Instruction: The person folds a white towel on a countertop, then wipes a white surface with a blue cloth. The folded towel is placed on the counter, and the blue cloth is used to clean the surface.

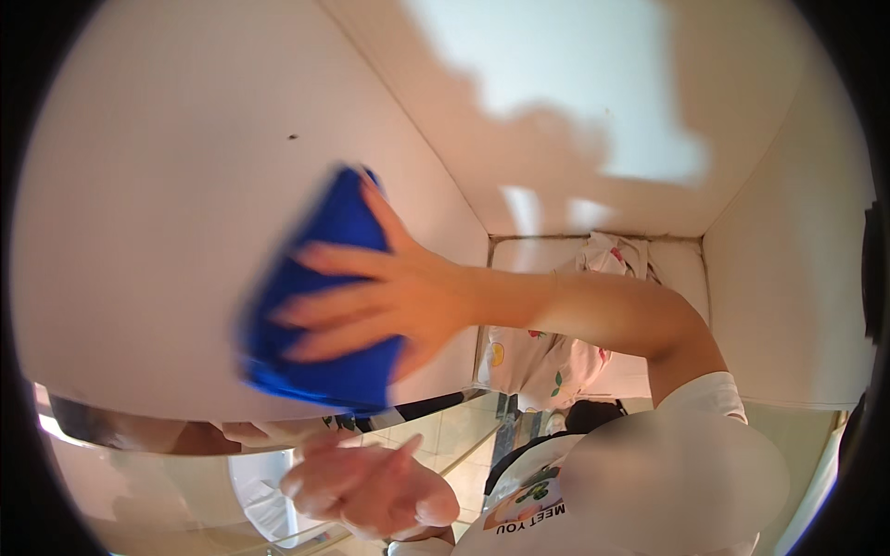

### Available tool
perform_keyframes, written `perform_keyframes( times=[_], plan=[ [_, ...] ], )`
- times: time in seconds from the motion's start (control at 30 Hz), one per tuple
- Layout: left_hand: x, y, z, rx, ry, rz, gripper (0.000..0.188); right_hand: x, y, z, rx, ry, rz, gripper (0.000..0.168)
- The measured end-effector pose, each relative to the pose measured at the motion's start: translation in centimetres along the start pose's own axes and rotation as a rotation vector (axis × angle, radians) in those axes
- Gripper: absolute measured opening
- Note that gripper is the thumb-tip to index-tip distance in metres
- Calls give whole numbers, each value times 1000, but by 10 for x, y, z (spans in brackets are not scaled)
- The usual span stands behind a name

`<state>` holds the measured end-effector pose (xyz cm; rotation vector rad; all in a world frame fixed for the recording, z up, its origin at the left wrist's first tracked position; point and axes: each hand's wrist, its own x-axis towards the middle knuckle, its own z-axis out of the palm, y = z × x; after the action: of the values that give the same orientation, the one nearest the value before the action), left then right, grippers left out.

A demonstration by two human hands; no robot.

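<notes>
My right hand (410, 292) lies spread on a folded blue cloth (320, 375) and presses it against a pale, smooth panel (174, 208). Cloth and fingertips are blurred by motion. My right arm reaches in from the right, across the view. Lower down, my left hand (368, 486) hangs in front of my body below the panel's lower edge. It is blurred, its fingers look apart, and I see nothing in it. A small dark mark (293, 137) shows on the panel above the cloth.
A second pale panel (765, 278) stands at the right. Fruit-printed fabric (542, 368) hangs behind my forearm. Along the panel's lower edge runs a dark reflective strip (174, 434). Below are a white bowl-shaped fixture (264, 486) and light floor tiles (459, 431).
</notes>
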<state>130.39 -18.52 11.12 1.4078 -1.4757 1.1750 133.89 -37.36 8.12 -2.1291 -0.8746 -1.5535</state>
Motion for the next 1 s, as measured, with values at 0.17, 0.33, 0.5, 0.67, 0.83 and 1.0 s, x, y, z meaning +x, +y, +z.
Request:
perform_keyframes(
  times=[0.17,0.33,0.5,0.67,0.83,1.0],
  plan=[
    [6,-3,25,110,54,-67,35,70,34,-11,-27,421,177,81],
    [7,2,32,163,5,-94,34,-40,29,18,-26,394,691,77],
    [7,-1,28,122,-26,-66,32,-114,-30,64,160,554,1271,76],
    [-2,-14,6,-129,-88,-72,37,-14,-98,53,77,283,896,73],
    [-2,-11,-4,-423,-5,-201,26,-51,-123,78,106,446,932,63],
    [-15,15,-3,-603,-22,-437,19,-160,-146,126,445,646,1524,62]
  ],
)
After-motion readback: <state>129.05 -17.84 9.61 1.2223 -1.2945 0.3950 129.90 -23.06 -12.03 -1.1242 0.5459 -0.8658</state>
